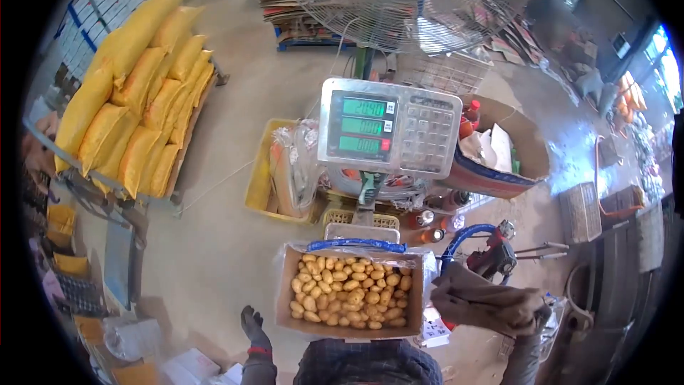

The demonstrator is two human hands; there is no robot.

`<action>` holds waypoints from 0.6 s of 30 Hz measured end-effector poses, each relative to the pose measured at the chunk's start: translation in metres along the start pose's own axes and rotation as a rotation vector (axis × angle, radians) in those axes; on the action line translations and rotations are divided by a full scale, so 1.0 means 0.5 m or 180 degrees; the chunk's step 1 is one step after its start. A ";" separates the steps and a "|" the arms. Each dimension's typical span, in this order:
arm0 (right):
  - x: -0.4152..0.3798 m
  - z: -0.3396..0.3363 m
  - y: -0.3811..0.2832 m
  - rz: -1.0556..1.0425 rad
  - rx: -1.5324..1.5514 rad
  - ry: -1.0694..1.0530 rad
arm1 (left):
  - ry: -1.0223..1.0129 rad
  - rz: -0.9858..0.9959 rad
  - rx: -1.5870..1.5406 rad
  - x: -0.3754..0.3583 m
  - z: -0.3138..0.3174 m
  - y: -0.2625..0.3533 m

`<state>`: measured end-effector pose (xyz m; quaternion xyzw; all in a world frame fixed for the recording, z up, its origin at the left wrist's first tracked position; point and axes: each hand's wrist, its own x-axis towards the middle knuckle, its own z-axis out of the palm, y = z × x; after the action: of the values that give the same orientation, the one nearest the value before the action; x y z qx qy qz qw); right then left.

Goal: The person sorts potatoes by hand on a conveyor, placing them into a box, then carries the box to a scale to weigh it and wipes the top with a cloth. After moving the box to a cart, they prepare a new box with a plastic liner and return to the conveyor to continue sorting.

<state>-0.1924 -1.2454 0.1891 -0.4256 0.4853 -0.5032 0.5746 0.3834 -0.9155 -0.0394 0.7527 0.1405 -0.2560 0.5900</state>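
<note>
A cardboard box full of small potatoes sits in front of my body, below the digital scale display. My left hand, in a dark glove, is held left of the box, apart from it, with its fingers stretched and nothing in them. To the right of the box, my right hand is at the bunched end of a brown cloth and appears to grip it. The cloth partly hides its fingers. A blue-wrapped bar runs along the box's far edge.
Yellow sacks are stacked on a pallet at left. Beyond the box are a yellow crate, bottles, a large carton and a wire fan guard. A blue curved tube stands beside the box.
</note>
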 end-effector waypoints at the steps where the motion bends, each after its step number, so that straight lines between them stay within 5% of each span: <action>1: -0.038 0.044 -0.048 -0.0283 -0.0255 0.0101 | -0.0219 0.0148 0.0063 0.020 0.025 0.030; 3: -0.111 0.096 -0.093 -0.0688 -0.0107 0.0166 | -0.0674 0.0197 0.0122 0.033 0.083 0.092; 7: -0.168 0.247 -0.136 -0.1019 0.0963 -0.0487 | -0.2611 0.0506 0.1254 -0.010 0.182 0.161; 12: -0.127 0.400 -0.031 -0.0498 0.1359 -0.1117 | -0.2099 0.0543 0.2016 0.037 0.183 0.060; 15: -0.137 0.458 0.092 0.0379 0.0300 -0.0976 | -0.2032 0.0748 0.2028 0.041 0.177 0.051; 18: -0.127 0.518 0.268 0.0500 -0.2312 -0.1240 | -0.1967 0.0506 0.1933 0.034 0.183 0.063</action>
<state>0.0835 -1.1650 0.1096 -0.6494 0.5444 -0.1643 0.5048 0.3936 -1.0135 -0.0392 0.7885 -0.1825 -0.4527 0.3742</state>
